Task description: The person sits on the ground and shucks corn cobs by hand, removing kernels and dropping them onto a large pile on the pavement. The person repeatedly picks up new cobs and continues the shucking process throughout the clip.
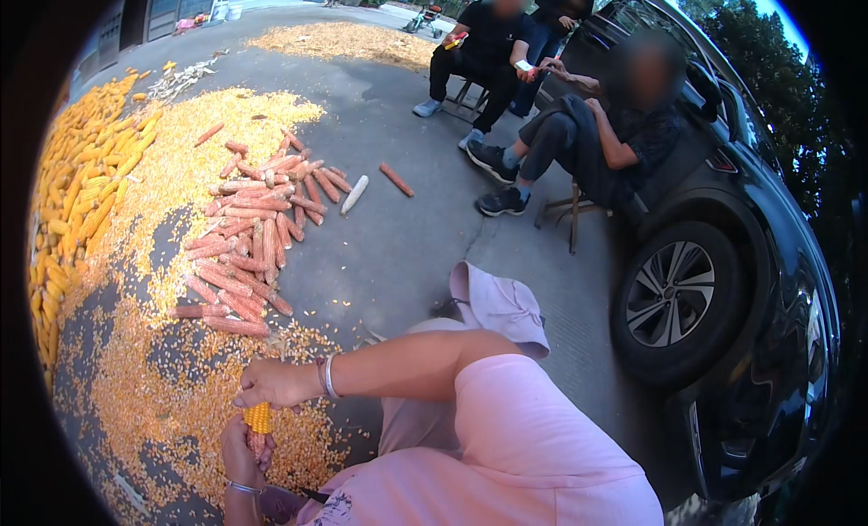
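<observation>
Your right hand (pixel 274 383) clenches the top of a half-shelled corn cob (pixel 259 424), yellow kernels above, bare reddish core below, while your left hand (pixel 242 452) grips its lower end, over the loose yellow kernels (pixel 163 381) covering the concrete ground.

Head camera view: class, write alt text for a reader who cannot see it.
Two hands, the left hand below and the right hand above, grip a partly stripped corn cob over loose kernels on concrete. Bare cobs lie beyond, and seated people wait beside a dark car.
</observation>
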